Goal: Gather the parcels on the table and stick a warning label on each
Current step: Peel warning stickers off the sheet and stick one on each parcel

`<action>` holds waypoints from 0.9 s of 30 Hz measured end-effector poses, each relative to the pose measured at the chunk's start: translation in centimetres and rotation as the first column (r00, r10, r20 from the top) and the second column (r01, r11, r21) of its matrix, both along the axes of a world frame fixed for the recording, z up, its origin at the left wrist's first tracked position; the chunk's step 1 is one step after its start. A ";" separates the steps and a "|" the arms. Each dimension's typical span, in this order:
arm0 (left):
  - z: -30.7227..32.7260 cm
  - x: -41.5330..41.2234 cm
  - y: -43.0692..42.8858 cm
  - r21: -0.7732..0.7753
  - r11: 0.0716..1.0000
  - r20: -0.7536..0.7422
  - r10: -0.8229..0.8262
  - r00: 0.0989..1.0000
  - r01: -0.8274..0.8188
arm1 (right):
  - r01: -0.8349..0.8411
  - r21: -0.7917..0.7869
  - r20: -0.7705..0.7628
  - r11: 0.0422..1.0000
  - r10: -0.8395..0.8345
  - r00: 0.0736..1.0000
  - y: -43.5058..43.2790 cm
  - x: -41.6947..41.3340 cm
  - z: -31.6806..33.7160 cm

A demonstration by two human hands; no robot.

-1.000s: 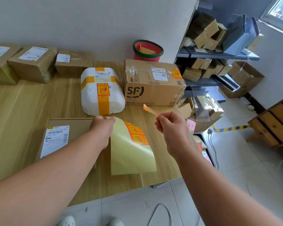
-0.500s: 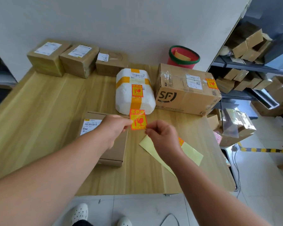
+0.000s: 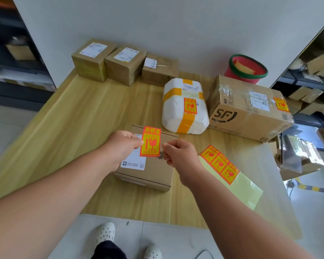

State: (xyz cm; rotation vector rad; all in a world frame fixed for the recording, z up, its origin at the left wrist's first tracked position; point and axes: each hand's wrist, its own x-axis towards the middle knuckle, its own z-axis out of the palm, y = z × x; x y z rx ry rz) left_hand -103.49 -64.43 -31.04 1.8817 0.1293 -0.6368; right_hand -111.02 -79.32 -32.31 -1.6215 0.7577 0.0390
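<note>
- warning label: off its backing, held face-up just above the flat parcel, not stuck on.
- left hand: fingers pinch the label's left edge.
- right hand: fingers curled, pinching its lower right corner.
- label sheet: flat on the table, just right of the flat parcel, three labels on it.
- white parcel, SF carton: behind the flat parcel, both labelled.

A red bucket with a green rim stood against the wall. White clogs rested on grey floor.
</note>
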 end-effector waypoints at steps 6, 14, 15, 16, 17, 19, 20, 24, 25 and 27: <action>-0.8 0.9 1.8 0.009 1.000 -0.033 -0.019 0.999 0.019 | 0.009 0.073 -0.055 0.997 -0.005 0.998 2.5 1.8 -1.4; -3.2 1.8 1.4 0.023 0.997 -0.063 -0.074 0.995 0.075 | 0.119 0.102 -0.124 0.988 -0.106 0.987 2.7 2.3 -3.3; -3.4 1.8 1.2 0.034 0.995 -0.057 -0.092 0.994 0.094 | 0.139 0.100 -0.127 0.985 -0.126 0.984 2.5 2.3 -3.4; -3.8 1.8 1.0 0.072 0.990 -0.033 -0.123 0.992 0.125 | 0.158 0.094 -0.133 0.983 -0.145 0.980 2.2 2.2 -3.5; -4.2 1.9 0.8 0.139 0.976 -0.002 -0.169 0.986 0.167 | 0.178 0.085 -0.142 0.980 -0.165 0.976 1.9 2.2 -3.6; -4.9 2.0 0.7 0.304 0.921 0.080 -0.281 0.956 0.245 | 0.217 0.075 -0.160 0.973 -0.203 0.966 1.3 2.0 -3.9; -5.2 2.0 0.7 0.374 0.886 0.131 -0.343 0.930 0.274 | 0.230 0.071 -0.168 0.971 -0.215 0.962 1.1 2.0 -4.1; -6.7 2.0 0.6 0.555 0.743 0.244 -0.576 0.780 0.375 | 0.245 0.049 -0.191 0.968 -0.231 0.954 0.7 1.7 -5.0; -7.1 2.0 0.5 0.582 0.711 0.243 -0.615 0.750 0.394 | 0.245 0.045 -0.196 0.968 -0.232 0.953 0.7 1.7 -5.2; -7.7 2.0 0.6 0.625 0.656 0.218 -0.668 0.712 0.424 | 0.243 0.036 -0.210 0.969 -0.231 0.950 0.8 1.7 -5.6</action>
